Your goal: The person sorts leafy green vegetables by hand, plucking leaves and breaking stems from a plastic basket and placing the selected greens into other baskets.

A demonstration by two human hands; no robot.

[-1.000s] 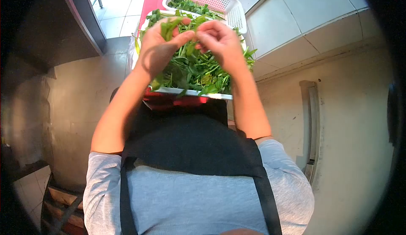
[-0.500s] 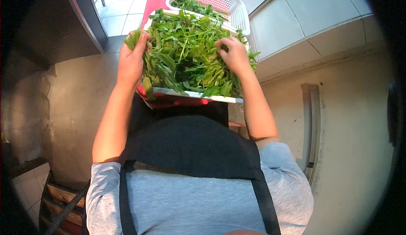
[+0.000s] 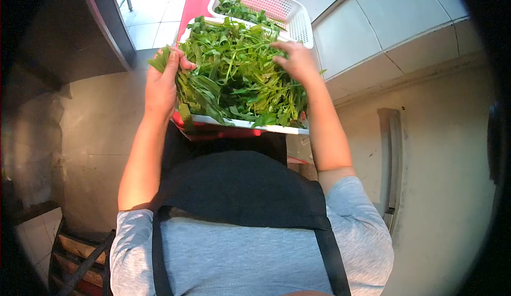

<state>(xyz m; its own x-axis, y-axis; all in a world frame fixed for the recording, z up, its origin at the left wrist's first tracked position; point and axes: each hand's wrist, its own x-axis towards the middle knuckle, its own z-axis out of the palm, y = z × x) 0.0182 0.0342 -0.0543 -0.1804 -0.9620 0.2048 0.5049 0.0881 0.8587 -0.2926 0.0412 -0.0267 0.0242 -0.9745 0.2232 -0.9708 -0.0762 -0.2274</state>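
**Hands apart: a bunch in the left, the right spread over the heap**

A second ago I had both hands meeting over the leafy greens; now they have parted to opposite sides of the heap. I judge that to mean the left is minding its bunch while the right deals with the heap alone. Over the last half second the right fingers have uncurled, and the left has barely shifted.

The left hand is closed, thumb against fingers, around a small bunch of leaves whose ends stick out past the thumb on the outer side. The right hand has its thumb and fingers well parted, just over the far right of the heap; I see nothing held there, and cannot tell whether the fingertips touch leaves.

The heap lies between the two grips, filling a white tray whose near rim is below both hands. Beyond the grips, a white perforated basket holds more cut greens, on a red surface.
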